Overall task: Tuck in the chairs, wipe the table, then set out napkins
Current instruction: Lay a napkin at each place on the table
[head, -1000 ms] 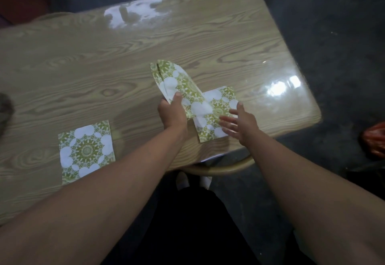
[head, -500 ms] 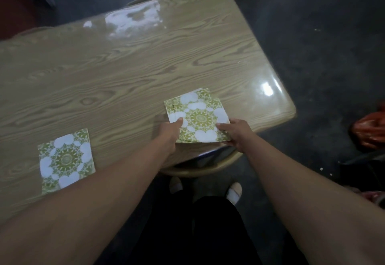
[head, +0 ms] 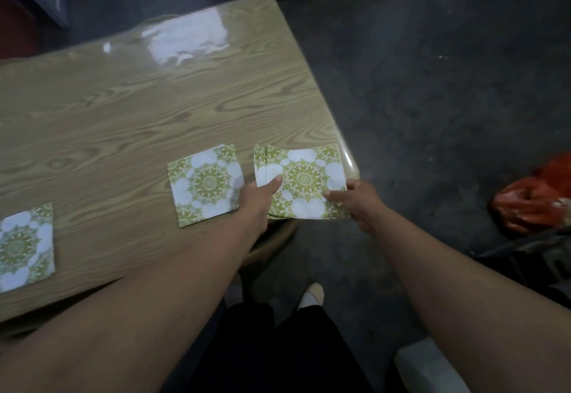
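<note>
Two folded green-and-white patterned napkins lie flat on the wooden table (head: 139, 108): one at the far left (head: 24, 246), one near the front edge (head: 205, 184). A stack of the same napkins (head: 301, 181) hangs over the table's right front corner, held by both hands. My left hand (head: 258, 202) has its thumb on the stack's left edge. At the right edge, my right hand (head: 360, 199) pinches the stack. A chair (head: 272, 243) is tucked under the table below the hands.
A red plastic bag (head: 537, 198) lies on the dark floor to the right. A pale box corner (head: 429, 365) shows at the bottom right. My feet (head: 312, 297) stand just off the table's front edge. Glare covers the table's far side.
One napkin has been left flat on the table near the front edge. Both hands have carried the remaining stack to the right, over the table's corner. The view has shifted right.
</note>
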